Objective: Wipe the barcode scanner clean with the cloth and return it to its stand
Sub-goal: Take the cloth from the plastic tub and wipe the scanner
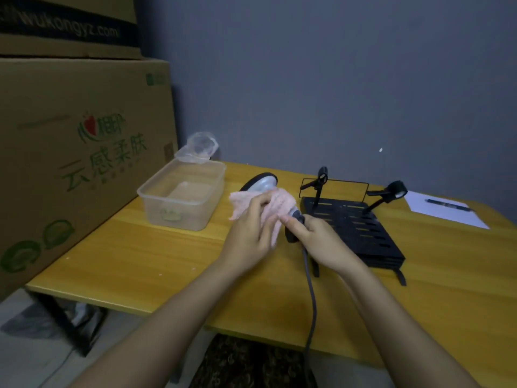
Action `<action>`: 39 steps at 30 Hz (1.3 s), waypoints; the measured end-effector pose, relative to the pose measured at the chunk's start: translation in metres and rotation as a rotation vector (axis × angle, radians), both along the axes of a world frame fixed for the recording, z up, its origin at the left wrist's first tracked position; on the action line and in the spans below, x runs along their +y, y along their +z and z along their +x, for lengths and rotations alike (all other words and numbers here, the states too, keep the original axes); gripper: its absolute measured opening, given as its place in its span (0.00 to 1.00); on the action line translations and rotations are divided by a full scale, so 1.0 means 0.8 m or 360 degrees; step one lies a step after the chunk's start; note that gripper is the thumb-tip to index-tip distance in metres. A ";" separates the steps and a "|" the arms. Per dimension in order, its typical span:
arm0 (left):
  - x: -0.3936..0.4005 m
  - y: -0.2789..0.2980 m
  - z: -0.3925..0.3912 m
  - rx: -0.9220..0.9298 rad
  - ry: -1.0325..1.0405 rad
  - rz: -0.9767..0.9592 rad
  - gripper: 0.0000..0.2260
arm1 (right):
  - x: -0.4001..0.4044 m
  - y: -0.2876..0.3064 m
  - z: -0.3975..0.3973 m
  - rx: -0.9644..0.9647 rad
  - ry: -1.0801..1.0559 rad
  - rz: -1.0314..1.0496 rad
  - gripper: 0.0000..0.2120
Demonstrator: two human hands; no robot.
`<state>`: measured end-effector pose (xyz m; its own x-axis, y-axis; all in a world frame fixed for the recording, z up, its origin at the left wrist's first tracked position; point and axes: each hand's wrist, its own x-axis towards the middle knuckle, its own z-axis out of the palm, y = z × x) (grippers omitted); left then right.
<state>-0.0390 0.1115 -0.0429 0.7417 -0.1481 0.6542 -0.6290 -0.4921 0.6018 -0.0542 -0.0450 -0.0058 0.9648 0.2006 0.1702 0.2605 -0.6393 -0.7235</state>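
A grey wall backs my yellow table (156, 264). Above it, my right hand (321, 242) has its grip closed on the scanner (261, 184) handle, while my left hand (249, 236) presses the pink cloth (279, 204) around its neck. I should turn the scanner steadily. The box (84, 152) reads 云感柔肤.

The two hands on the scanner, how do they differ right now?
The left hand presses the pink cloth against the scanner's body, while the right hand closes bare around the dark handle of the barcode scanner. The left hand lies flatter with spread fingers; the right hand's grip is curled, near where the grey cable leaves. Both hold the scanner above the yellow table.
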 end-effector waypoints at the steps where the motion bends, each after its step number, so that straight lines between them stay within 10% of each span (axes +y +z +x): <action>1: 0.004 -0.005 0.000 0.0023 -0.0059 0.0007 0.17 | -0.003 -0.002 0.001 0.0016 0.0006 0.0025 0.20; 22: 0.001 -0.041 -0.005 -0.0229 0.0045 0.0237 0.18 | -0.006 0.004 0.006 -0.0039 0.0039 0.0259 0.26; 29: 0.029 -0.013 0.007 0.0442 -0.0054 0.0304 0.20 | -0.014 0.002 0.008 -0.0181 -0.0118 0.0023 0.19; 39: 0.007 0.052 -0.010 0.1455 -0.0209 -0.0840 0.14 | -0.006 -0.017 -0.001 -0.0315 -0.0129 -0.0134 0.23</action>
<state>-0.0467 0.1175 -0.0016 0.9826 -0.1232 -0.1389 0.1410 0.0082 0.9900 -0.0553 -0.0497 -0.0197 0.9278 0.1454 0.3435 0.3373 -0.7200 -0.6064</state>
